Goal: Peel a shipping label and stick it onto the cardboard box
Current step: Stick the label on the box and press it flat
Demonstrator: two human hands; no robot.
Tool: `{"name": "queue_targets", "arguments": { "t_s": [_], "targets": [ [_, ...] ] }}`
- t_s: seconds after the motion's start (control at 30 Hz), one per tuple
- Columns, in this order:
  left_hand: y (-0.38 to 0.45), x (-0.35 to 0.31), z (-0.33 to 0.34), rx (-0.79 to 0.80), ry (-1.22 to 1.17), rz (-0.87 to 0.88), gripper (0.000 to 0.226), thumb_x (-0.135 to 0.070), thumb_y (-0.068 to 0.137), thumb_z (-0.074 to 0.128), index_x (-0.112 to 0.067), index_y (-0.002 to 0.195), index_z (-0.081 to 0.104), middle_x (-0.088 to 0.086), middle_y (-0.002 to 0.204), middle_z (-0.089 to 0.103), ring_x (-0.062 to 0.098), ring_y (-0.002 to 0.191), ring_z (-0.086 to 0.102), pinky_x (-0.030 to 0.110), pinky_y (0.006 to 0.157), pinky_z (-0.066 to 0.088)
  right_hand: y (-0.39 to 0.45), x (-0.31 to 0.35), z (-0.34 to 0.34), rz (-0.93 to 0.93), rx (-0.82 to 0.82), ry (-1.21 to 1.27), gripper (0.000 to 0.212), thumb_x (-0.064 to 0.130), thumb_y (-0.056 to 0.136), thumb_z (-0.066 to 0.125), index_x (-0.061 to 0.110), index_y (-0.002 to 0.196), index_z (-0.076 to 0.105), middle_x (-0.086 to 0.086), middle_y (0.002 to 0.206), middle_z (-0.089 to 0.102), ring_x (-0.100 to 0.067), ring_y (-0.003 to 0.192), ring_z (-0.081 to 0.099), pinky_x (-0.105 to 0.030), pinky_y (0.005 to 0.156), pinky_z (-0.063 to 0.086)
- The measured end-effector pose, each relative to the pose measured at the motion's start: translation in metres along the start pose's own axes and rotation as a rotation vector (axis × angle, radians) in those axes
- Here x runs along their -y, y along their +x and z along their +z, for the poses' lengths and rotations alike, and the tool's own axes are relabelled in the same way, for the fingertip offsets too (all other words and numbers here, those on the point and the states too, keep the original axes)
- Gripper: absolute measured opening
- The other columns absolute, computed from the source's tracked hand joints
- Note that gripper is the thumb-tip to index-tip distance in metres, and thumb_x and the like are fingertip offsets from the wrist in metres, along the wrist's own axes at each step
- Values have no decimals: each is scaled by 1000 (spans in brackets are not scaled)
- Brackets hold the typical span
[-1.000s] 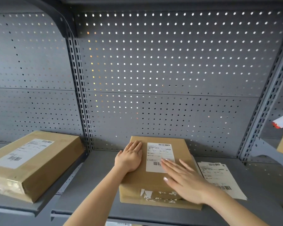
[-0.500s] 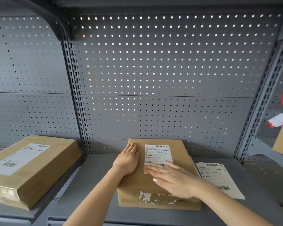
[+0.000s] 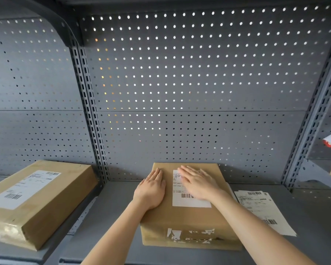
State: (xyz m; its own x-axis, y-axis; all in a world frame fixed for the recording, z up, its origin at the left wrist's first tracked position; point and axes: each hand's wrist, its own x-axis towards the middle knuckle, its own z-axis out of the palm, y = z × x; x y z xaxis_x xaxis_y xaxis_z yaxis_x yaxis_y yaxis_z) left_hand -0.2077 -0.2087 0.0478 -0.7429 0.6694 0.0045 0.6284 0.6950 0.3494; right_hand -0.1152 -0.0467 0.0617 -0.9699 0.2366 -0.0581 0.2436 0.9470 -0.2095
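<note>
Label pressed flat on a cardboard box (image 3: 189, 219) on a grey metal shelf (image 3: 113, 217).
The white rectangular shipping label (image 3: 187, 201) is covered by the flat, unclenched right hand (image 3: 199, 183); the box top is steadied by the flat, unclenched left hand (image 3: 151, 190).

Grey metal shelf (image 3: 118, 217): cardboard box (image 3: 187, 222) at centre, label sheets (image 3: 264, 209) lying just right of it. Left neighbouring shelf (image 3: 52, 251): second box (image 3: 52, 203).

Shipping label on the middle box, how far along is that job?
Done: the shipping label already lies on top of the cardboard box. In hand: the right hand lies flat across its upper part, apparently pressing it down, while the left hand steadies the box. Left: probably just pressing down the bottom edge.
</note>
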Motion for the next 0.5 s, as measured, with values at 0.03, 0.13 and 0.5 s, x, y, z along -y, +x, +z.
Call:
{"name": "queue_targets", "arguments": {
  "t_s": [0.03,0.13,0.5],
  "targets": [
    [-1,-1,0,-4,7,-7,54,-38,101,15,-21,152,10,-7,161,3,7,148,2,33,121,9,0,-7,-1,41,-10,-6,52,43,101,8,32,152,2,16,160,-4,-3,147,-4,-37,120,-5],
    [-2,-3,-1,-21,33,-20,55,-39,100,15,-22,152,11,-8,161,6,8,148,4,34,121,9,-9,-28,-3,112,-10,-39,54,45,101,6,28,152,0,12,160,-6,-6,148,-5,-40,121,-3],
    [-4,-45,-7,-177,141,-58,38,-16,91,37,-13,127,48,3,137,50,24,126,44,38,100,35,-64,-80,-11,289,-89,83,56,47,101,10,25,151,25,5,160,20,-16,146,21,-41,120,18]
  ]
}}
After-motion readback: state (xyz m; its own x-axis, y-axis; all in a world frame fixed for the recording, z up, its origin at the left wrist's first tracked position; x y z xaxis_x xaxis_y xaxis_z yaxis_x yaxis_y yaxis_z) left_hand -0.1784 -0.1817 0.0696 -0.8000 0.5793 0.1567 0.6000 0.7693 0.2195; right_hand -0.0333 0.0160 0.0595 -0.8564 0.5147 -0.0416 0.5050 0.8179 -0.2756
